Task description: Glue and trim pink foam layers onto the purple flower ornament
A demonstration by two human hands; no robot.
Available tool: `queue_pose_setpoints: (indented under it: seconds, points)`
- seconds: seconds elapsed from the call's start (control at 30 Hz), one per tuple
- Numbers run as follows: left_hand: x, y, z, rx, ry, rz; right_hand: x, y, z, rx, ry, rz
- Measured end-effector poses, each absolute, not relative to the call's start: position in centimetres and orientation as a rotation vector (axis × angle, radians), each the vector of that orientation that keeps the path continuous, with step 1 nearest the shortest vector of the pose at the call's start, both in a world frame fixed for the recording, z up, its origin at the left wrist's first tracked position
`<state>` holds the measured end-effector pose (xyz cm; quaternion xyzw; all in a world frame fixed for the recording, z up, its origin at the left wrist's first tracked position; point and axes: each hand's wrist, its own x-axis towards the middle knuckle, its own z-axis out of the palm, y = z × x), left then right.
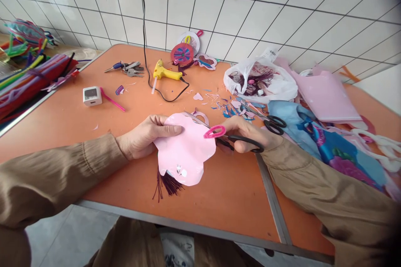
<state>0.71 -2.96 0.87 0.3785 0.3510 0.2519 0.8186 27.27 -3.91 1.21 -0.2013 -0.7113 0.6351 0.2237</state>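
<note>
My left hand [145,135] grips a pink scalloped paper shape [184,146] by its upper left edge, thumb on top. A bright pink pipe-cleaner loop [214,132] sticks out at its right side, and a dark purple tassel [167,183] hangs below. In my right hand [246,131] is a pair of black-handled scissors [246,142], fingers in the handles. Their blades reach behind the upper right edge of the paper and are partly hidden by it. A curled pink paper strip [200,116] shows just beyond that edge.
A yellow glue gun [166,71], keys [131,69] and a white box-shaped device [92,96] lie farther back. Paper scraps [234,108], second scissors [275,124], a plastic bag [282,85] and blue fabric [341,154] are toward the right. Pipe cleaners [37,75] fill the left.
</note>
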Motion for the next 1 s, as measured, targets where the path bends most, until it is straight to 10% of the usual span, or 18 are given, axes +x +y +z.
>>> queue_pose_setpoints:
  seconds: [1.0]
  points:
    - [0.7, -2.9, 1.2, 0.958, 0.732, 0.485, 27.3, -3.7, 0.4, -0.59, -2.064, 1.659]
